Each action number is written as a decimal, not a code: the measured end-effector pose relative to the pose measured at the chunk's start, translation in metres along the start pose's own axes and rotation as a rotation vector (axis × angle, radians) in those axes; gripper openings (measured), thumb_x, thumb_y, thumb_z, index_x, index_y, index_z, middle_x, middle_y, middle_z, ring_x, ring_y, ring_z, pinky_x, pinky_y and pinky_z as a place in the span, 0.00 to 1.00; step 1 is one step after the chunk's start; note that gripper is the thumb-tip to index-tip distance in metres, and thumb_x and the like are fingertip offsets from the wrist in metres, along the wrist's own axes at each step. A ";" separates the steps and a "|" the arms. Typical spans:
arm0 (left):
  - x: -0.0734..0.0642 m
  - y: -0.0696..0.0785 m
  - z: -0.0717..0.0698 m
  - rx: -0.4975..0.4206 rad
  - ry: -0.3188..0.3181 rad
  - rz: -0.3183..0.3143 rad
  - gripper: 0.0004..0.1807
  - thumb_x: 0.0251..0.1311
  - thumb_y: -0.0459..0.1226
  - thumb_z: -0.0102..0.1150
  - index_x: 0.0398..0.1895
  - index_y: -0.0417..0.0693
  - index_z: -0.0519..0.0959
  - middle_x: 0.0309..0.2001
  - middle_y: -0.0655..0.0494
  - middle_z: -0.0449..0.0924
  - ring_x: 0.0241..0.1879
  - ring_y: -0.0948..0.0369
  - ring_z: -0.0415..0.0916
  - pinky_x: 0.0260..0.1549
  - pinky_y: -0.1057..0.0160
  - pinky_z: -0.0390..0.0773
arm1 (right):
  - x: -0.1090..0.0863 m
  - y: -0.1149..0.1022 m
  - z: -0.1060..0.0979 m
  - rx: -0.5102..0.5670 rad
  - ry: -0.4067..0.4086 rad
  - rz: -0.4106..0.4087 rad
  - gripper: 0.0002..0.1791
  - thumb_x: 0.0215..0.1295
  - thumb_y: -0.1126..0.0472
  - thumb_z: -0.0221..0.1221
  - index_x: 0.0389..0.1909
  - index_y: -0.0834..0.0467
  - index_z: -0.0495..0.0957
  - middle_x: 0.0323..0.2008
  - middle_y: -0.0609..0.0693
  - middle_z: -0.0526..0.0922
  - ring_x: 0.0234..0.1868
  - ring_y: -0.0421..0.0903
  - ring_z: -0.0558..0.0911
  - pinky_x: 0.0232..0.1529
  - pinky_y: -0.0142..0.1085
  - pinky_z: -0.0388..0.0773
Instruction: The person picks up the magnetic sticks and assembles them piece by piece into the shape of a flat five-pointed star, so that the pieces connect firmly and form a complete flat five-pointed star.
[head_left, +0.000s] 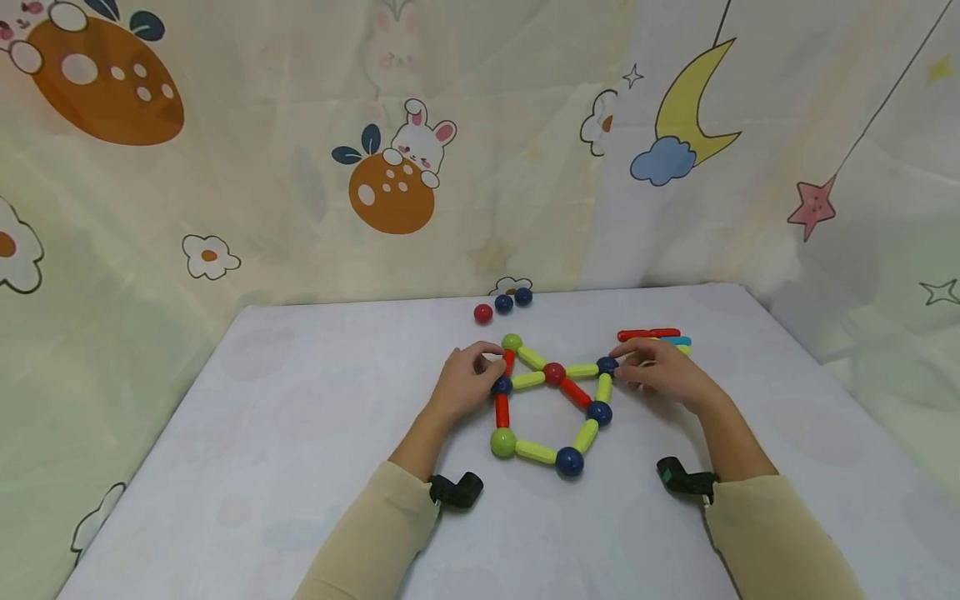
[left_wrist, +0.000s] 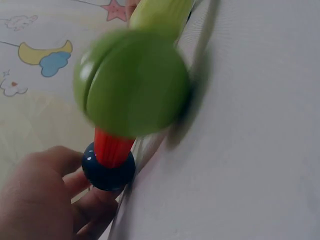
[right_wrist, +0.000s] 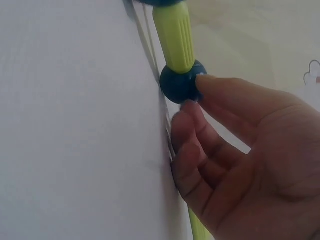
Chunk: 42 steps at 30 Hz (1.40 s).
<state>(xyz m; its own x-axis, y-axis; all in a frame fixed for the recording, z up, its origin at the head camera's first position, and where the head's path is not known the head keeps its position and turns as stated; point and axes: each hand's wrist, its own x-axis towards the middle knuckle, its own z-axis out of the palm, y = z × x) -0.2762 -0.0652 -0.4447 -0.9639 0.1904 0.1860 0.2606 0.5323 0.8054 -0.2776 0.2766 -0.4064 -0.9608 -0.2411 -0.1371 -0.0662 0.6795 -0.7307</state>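
A flat frame of building-toy rods and balls lies on the table, with a red ball (head_left: pixel 554 373) at its inner joint. My left hand (head_left: pixel 465 382) holds the blue ball (head_left: pixel 502 385) on the left side, where red rods meet. In the left wrist view a green ball (left_wrist: pixel 132 82) looms in front, its red rod (left_wrist: pixel 113 148) leading to that blue ball. On the other side my right hand (head_left: pixel 670 372) pinches the blue corner ball (right_wrist: pixel 180 86) between thumb and fingers; a yellow-green rod (right_wrist: pixel 174 37) runs from it.
Loose rods (head_left: pixel 648 334), red, blue and yellow-green, lie just beyond my right hand, partly hidden by it. At the table's back edge sit a loose red ball (head_left: pixel 483 313) and two blue balls (head_left: pixel 504 303). A printed cloth (head_left: pixel 285 167) hangs behind the white table (head_left: pixel 300 400).
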 end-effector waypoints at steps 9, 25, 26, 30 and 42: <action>-0.001 0.001 0.000 -0.044 0.103 -0.068 0.13 0.68 0.38 0.56 0.51 0.51 0.85 0.31 0.55 0.79 0.33 0.58 0.73 0.41 0.57 0.79 | 0.003 -0.001 0.006 0.084 -0.004 0.003 0.27 0.72 0.53 0.64 0.67 0.57 0.74 0.53 0.61 0.85 0.44 0.51 0.84 0.43 0.36 0.84; 0.005 -0.006 0.002 -0.007 0.129 -0.028 0.26 0.63 0.37 0.58 0.67 0.49 0.76 0.72 0.48 0.70 0.73 0.49 0.67 0.74 0.46 0.66 | 0.002 -0.015 0.011 0.057 -0.146 -0.061 0.28 0.64 0.51 0.70 0.62 0.56 0.76 0.60 0.59 0.79 0.57 0.55 0.78 0.46 0.39 0.83; 0.005 -0.006 0.002 -0.004 0.120 -0.022 0.27 0.63 0.37 0.58 0.67 0.49 0.76 0.71 0.48 0.71 0.72 0.49 0.68 0.73 0.47 0.67 | 0.002 -0.016 0.011 0.048 -0.156 -0.071 0.27 0.64 0.52 0.70 0.60 0.57 0.76 0.57 0.59 0.80 0.56 0.54 0.78 0.46 0.39 0.83; 0.003 -0.006 0.002 0.018 0.098 -0.013 0.29 0.64 0.38 0.59 0.70 0.48 0.73 0.65 0.47 0.76 0.65 0.50 0.74 0.70 0.50 0.71 | 0.004 -0.018 0.014 0.017 -0.192 -0.103 0.23 0.61 0.54 0.72 0.51 0.59 0.76 0.46 0.55 0.81 0.49 0.53 0.78 0.46 0.41 0.80; 0.003 -0.003 0.003 -0.001 0.196 -0.126 0.15 0.70 0.42 0.57 0.55 0.50 0.83 0.51 0.50 0.75 0.50 0.54 0.74 0.54 0.56 0.80 | 0.002 -0.020 0.014 -0.002 -0.173 -0.087 0.19 0.66 0.54 0.68 0.52 0.59 0.78 0.45 0.55 0.82 0.43 0.50 0.80 0.44 0.39 0.80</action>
<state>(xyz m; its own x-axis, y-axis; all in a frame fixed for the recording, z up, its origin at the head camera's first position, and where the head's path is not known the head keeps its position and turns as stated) -0.2802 -0.0636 -0.4486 -0.9810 -0.0414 0.1898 0.1377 0.5410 0.8297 -0.2745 0.2532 -0.4017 -0.8909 -0.4142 -0.1862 -0.1480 0.6524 -0.7433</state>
